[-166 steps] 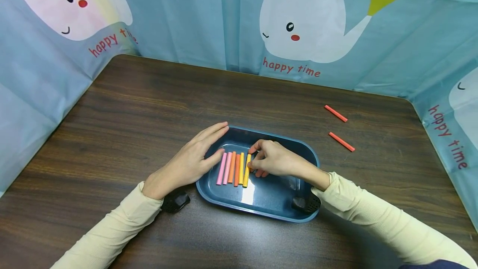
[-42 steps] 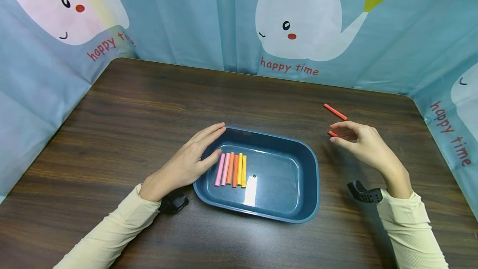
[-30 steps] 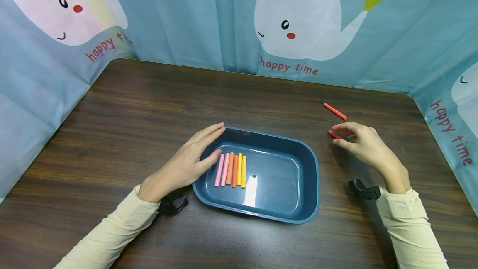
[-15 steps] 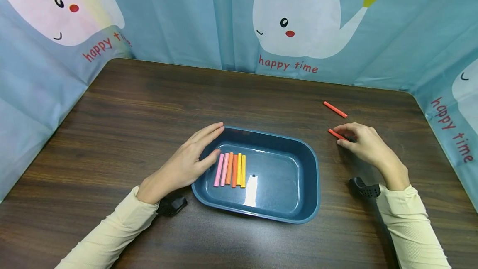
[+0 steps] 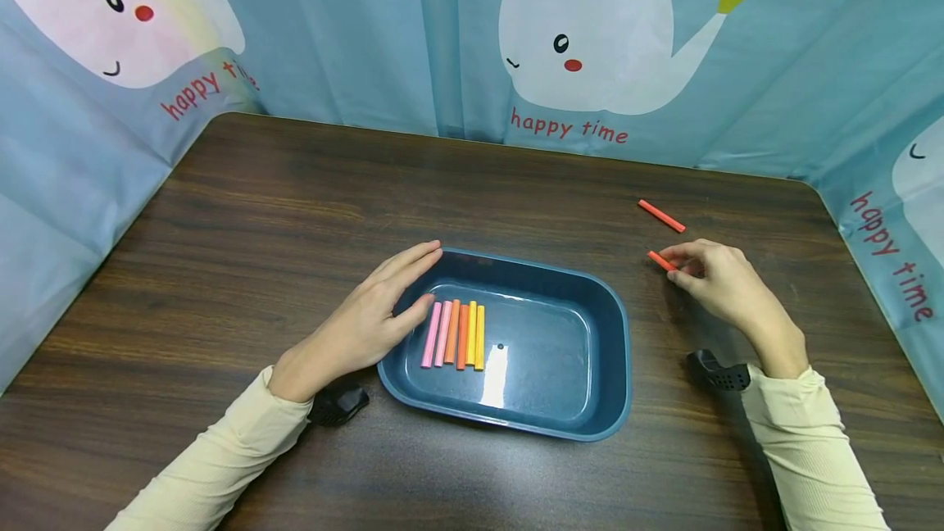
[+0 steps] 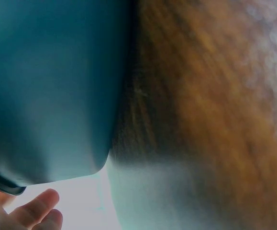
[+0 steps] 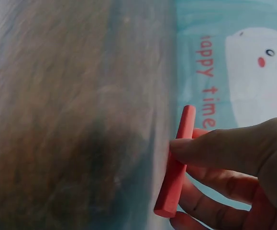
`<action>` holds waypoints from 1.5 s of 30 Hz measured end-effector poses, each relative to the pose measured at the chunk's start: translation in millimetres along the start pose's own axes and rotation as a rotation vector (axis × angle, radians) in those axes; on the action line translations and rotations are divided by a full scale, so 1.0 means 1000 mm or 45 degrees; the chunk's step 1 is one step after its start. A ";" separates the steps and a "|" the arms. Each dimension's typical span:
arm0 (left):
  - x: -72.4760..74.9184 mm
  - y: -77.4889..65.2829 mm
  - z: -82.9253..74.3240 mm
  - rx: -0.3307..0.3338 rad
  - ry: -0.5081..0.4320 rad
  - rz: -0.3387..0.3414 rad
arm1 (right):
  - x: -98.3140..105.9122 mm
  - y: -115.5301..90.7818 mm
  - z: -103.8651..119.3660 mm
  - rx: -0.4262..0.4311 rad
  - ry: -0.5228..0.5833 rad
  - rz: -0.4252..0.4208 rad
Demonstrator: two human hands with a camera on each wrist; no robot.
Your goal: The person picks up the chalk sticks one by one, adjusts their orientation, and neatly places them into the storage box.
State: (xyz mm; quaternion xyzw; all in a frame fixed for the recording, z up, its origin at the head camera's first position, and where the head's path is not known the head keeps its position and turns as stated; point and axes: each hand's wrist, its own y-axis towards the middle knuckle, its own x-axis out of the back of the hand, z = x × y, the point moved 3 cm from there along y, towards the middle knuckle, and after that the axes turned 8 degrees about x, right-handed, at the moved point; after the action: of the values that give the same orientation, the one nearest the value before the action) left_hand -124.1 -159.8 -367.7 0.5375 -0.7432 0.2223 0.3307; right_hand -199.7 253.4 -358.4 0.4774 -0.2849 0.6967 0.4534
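Observation:
My right hand [image 5: 726, 285] pinches a red chalk stick [image 7: 171, 189] between thumb and fingers, right of the tray and close over the table. In the right wrist view both ends of the stick show beyond the thumb. My left hand [image 5: 357, 326] rests at the left end of the blue tray [image 5: 549, 359], fingers extended along the rim and thumb over the inside. Side by side in the tray lie two pink chalk sticks [image 5: 431, 336], two orange chalk sticks [image 5: 462, 338] and two yellow chalk sticks [image 5: 480, 339].
Another red chalk stick [image 5: 661, 216] lies on the dark wooden table [image 5: 295, 203], just beyond my right hand. A blue curtain [image 5: 354, 39] with whale prints hangs along the far and side edges. Black wrist devices [image 5: 717, 372] sit under both wrists.
A yellow stick was let go in the tray's row, and my right hand went out to the right. It has since closed on the nearer red chalk stick. My left hand stays put.

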 end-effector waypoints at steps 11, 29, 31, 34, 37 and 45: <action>0.000 0.000 0.001 -0.003 0.003 0.001 | 0.006 -0.003 0.011 0.049 0.009 -0.067; 0.000 0.000 0.000 -0.014 -0.013 -0.009 | 0.021 -0.008 0.043 0.001 0.240 -0.102; 0.000 0.000 0.000 -0.014 -0.010 -0.010 | 0.023 -0.009 0.046 -0.014 0.245 -0.112; 0.000 0.001 0.000 -0.013 -0.005 -0.011 | 0.024 -0.010 0.050 -0.032 0.242 -0.134; 0.000 0.001 0.000 -0.014 -0.001 -0.012 | 0.025 -0.011 0.052 -0.052 0.278 -0.142; 0.000 0.000 0.000 -0.018 -0.006 -0.015 | 0.028 -0.013 0.059 -0.145 0.418 -0.122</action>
State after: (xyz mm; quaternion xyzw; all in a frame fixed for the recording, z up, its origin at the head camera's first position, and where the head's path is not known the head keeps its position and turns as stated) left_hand -124.3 -159.7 -367.7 0.5402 -0.7423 0.2136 0.3340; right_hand -167.7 219.6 -310.2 0.3436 -0.2231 0.7256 0.5528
